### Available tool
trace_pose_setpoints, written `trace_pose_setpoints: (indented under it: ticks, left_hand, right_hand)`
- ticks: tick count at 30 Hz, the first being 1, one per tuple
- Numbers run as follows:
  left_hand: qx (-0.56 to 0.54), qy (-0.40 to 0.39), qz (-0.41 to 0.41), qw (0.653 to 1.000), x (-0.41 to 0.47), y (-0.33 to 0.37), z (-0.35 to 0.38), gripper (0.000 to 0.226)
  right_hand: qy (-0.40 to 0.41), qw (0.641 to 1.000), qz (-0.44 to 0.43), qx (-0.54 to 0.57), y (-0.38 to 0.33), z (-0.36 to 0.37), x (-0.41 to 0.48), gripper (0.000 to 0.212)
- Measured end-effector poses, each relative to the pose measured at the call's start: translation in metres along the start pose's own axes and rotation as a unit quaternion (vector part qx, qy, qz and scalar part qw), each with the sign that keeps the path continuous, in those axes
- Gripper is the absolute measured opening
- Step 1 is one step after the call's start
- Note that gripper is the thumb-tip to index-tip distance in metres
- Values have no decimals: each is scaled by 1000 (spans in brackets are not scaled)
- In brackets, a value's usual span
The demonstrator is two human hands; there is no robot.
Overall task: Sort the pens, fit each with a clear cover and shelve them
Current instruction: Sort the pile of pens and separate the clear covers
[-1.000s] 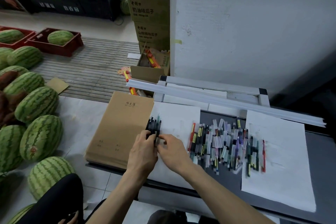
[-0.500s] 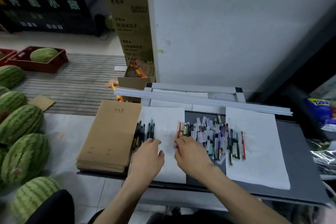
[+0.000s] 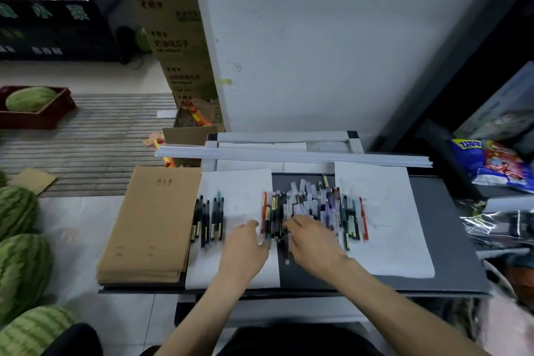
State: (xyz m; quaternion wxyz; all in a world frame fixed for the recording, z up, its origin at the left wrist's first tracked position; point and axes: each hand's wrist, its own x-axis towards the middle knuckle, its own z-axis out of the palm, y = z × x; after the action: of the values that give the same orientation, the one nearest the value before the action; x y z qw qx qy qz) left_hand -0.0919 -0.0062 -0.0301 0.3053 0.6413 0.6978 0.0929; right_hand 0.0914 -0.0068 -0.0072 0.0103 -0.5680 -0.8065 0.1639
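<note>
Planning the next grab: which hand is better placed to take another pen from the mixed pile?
Probably the right hand: its fingers already lie on the near edge of the mixed pile. The left hand rests on the white sheet, just beside the pile.

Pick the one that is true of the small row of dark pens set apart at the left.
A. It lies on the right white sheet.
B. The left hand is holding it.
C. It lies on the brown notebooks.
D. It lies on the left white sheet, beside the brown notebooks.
D: the dark pens lie on the left white sheet, just right of the brown notebooks, and the left hand is clear of them.
</note>
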Motion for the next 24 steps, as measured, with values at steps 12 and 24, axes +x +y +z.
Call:
trace_pose_setpoints:
  ticks: [12, 24]
  left_hand:
    - [-84, -5, -45, 995, 0, -4, 10, 47]
    - [-134, -3, -36, 990, -4, -20, 9, 33]
  right_hand:
    - [-68, 965, -197, -157, 13, -18, 69, 53]
    - [-126, 883, -348, -287, -2, -23, 115, 58]
